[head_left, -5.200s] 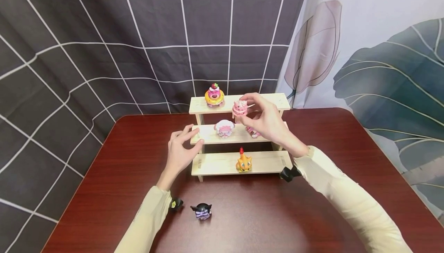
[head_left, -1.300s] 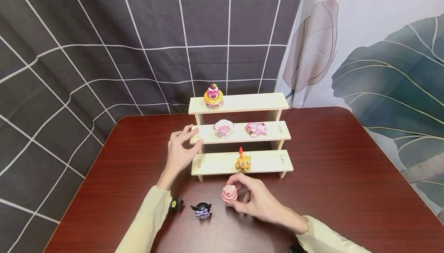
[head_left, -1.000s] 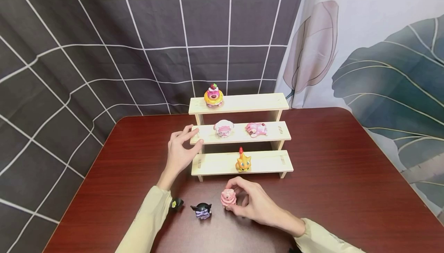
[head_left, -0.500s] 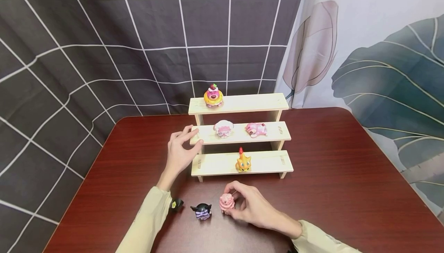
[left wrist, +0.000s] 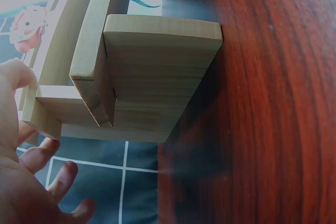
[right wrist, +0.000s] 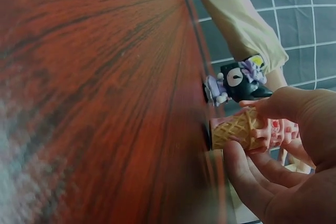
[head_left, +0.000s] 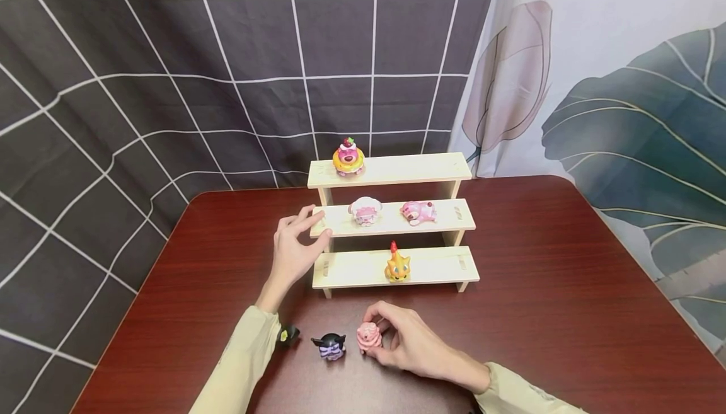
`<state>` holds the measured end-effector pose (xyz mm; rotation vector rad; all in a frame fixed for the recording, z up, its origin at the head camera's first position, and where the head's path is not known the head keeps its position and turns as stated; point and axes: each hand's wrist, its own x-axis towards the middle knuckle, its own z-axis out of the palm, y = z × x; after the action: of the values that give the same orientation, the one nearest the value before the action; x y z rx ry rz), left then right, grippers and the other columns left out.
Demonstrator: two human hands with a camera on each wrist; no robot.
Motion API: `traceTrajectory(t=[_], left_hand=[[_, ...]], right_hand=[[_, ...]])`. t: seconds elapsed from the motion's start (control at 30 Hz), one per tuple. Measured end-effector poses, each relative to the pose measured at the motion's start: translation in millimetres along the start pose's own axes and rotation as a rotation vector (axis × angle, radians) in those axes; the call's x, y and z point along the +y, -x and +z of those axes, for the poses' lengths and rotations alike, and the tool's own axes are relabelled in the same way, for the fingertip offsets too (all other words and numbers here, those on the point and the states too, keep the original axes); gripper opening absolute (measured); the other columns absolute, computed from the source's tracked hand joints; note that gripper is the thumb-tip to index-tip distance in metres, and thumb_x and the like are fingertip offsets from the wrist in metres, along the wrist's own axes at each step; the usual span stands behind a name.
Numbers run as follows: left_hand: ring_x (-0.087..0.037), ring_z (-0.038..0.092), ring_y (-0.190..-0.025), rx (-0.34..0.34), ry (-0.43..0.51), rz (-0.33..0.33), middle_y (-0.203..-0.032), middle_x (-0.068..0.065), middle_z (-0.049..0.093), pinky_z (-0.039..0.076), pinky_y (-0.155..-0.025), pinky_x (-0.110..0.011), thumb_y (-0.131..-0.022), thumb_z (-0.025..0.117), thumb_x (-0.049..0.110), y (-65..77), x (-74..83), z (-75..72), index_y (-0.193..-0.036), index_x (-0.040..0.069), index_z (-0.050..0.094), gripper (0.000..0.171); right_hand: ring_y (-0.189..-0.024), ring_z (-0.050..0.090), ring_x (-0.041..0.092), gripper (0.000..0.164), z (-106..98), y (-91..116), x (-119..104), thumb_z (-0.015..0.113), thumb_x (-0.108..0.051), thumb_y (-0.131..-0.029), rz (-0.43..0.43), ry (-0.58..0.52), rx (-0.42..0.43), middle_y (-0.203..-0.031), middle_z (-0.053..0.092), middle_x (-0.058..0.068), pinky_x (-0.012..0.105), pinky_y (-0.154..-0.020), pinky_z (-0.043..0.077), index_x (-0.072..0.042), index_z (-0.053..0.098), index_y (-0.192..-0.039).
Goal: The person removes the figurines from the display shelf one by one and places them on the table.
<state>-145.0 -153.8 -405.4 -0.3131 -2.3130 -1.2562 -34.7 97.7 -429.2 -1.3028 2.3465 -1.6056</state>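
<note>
My right hand (head_left: 416,346) pinches a small pink figurine (head_left: 368,336) low at the tabletop, in front of the shelf. In the right wrist view its waffle-cone base (right wrist: 237,132) shows between thumb and fingers, right at the table surface. Just left of it stands a black-and-purple figurine (head_left: 330,346) with pointed ears. My left hand (head_left: 292,253) holds the left end of the middle tier of a three-tier wooden display shelf (head_left: 437,266). In the left wrist view, thumb and fingers sit around that board's end (left wrist: 44,121).
On the top tier sits a bear figurine in a yellow ring (head_left: 348,159). The middle tier bears a white-and-pink figurine (head_left: 365,211) and a lying pink one (head_left: 418,212). An orange figurine (head_left: 398,267) stands on the bottom tier. Dark grid cloth (head_left: 244,42) hangs behind the red-brown table (head_left: 539,263).
My right hand has brought the pink figurine from the top tier down to the table, then slightly nearer and left, beside the black-and-purple one. The left hand has stayed at the shelf.
</note>
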Motion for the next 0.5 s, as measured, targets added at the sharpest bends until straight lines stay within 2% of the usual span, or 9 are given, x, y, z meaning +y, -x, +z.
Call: traceTrajectory(t=[0.2,0.5], left_hand=[[-0.034,0.049,-0.107,0.003,0.001,0.007,-0.132,-0.009,0.064,0.037,-0.086,-0.049,-0.082,0.080,0.019,-0.1,-0.2,0.3,-0.119,0.011,0.075,0.038],[-0.034,0.049,-0.107,0.003,0.000,0.005,-0.132,-0.008,0.064,0.038,-0.086,-0.049,-0.082,0.081,0.019,0.1,0.1,0.1,-0.119,0.011,0.075,0.039]], right_hand=[[-0.077,0.063,0.003,0.043,-1.8,-0.2,0.2,0.081,0.005,-0.076,0.000,0.002,-0.043,-0.090,0.066,-0.005,0.016,-0.052,0.049,-0.013,0.056,-0.106],[-0.078,0.060,0.002,0.043,-4.2,1.3,0.3,0.081,0.004,-0.075,0.062,-0.002,-0.114,-0.089,0.063,-0.005,0.018,-0.055,0.051,-0.012,0.054,-0.103]])
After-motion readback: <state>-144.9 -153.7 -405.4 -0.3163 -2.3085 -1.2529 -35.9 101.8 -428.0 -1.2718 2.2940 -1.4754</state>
